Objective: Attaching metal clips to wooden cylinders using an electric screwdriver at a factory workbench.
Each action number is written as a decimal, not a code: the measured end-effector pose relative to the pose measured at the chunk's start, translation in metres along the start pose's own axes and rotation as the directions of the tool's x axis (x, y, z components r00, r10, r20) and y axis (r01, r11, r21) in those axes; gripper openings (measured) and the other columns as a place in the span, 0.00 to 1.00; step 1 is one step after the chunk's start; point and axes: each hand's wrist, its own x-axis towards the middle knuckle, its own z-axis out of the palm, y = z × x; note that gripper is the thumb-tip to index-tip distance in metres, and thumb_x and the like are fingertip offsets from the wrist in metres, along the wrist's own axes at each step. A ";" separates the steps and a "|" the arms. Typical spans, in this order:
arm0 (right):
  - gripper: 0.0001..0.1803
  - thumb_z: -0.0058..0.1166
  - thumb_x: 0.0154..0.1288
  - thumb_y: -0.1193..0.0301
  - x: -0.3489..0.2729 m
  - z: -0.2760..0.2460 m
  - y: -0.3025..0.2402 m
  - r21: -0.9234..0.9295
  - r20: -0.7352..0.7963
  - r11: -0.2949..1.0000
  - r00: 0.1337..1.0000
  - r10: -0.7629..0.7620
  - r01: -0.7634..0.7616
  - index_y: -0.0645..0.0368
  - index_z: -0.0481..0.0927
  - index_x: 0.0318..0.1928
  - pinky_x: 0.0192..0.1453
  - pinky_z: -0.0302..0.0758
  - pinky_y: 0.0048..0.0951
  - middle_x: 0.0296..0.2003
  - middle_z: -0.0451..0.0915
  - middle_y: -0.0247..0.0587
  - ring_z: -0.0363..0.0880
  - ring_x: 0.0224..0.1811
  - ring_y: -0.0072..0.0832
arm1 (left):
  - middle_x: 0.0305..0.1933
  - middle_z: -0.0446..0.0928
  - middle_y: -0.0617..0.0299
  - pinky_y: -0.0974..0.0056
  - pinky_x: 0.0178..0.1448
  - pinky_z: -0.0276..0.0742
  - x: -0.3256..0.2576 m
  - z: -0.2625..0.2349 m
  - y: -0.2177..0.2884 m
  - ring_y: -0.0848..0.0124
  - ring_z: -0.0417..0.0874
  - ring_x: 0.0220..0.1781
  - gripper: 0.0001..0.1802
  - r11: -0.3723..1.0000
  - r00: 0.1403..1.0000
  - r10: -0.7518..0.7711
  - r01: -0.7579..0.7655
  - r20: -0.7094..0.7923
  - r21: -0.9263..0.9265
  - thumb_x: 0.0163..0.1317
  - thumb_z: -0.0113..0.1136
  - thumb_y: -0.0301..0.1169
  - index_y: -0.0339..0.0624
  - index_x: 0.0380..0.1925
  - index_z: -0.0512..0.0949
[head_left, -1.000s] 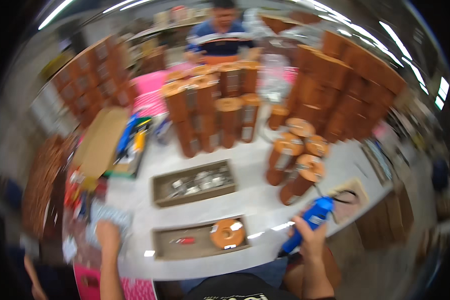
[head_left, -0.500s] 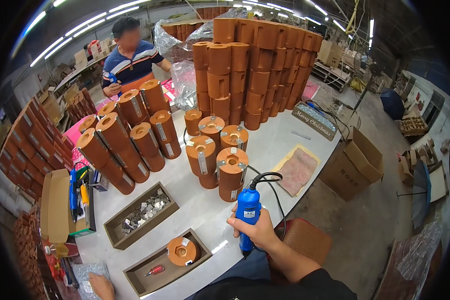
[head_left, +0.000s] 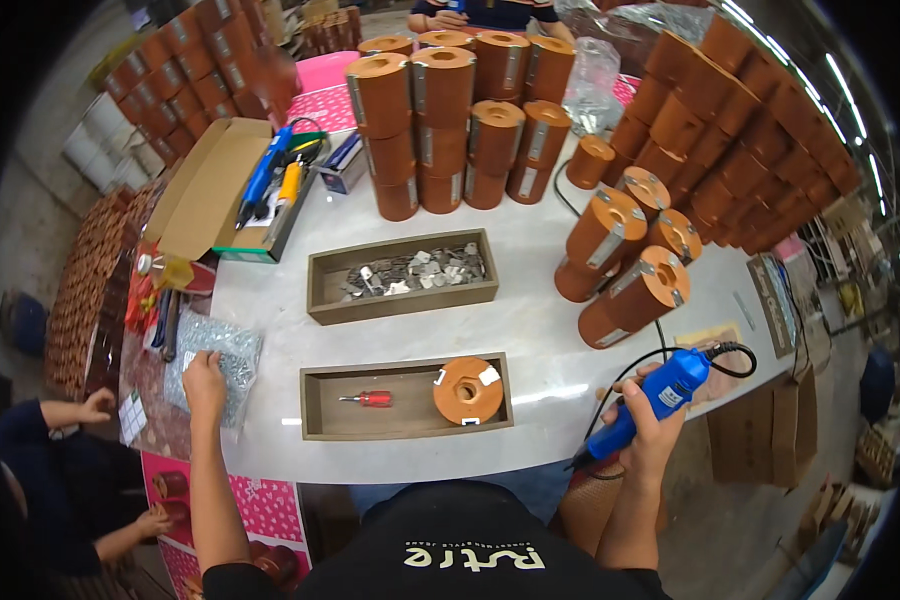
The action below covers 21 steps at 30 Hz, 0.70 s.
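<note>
My right hand [head_left: 648, 432] is wrapped round a blue corded electric screwdriver [head_left: 676, 382], held past the table's front edge with its tip slanting down to the left. My left hand [head_left: 204, 386] rests on a clear plastic bag [head_left: 238, 348] of small metal pieces, likely screws. Its fingers are bent together at the bag; what they pinch, if anything, is hidden. Between my hands, a brown wooden tray [head_left: 400, 432] holds a red-handled screwdriver [head_left: 374, 399] and a short orange-brown cylinder [head_left: 450, 386] with a central hole and metal clips on its rim.
Another tray [head_left: 315, 285] holds loose metal plates [head_left: 425, 270]. Stacked cylinders [head_left: 440, 125] stand behind it, with more [head_left: 630, 290] at right. An open cardboard box [head_left: 195, 195] holds tools at left. Co-workers' hands show at lower left [head_left: 152, 522] and the far side [head_left: 448, 20].
The head view has swung left and down, bringing my left arm and the bag further in. The electric screwdriver now leans more, and stays in my right hand.
</note>
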 end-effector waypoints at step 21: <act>0.16 0.60 0.60 0.77 0.014 0.043 0.001 0.043 0.114 0.986 0.980 -0.164 0.160 0.60 0.70 0.46 0.28 0.77 0.28 0.31 0.77 0.45 0.77 0.22 0.29 | 0.28 0.79 0.45 0.52 0.41 0.72 0.007 0.011 -0.021 0.52 0.78 0.31 0.21 0.920 0.956 -0.274 0.231 -0.100 -0.317 0.70 0.54 0.41 0.31 0.29 0.76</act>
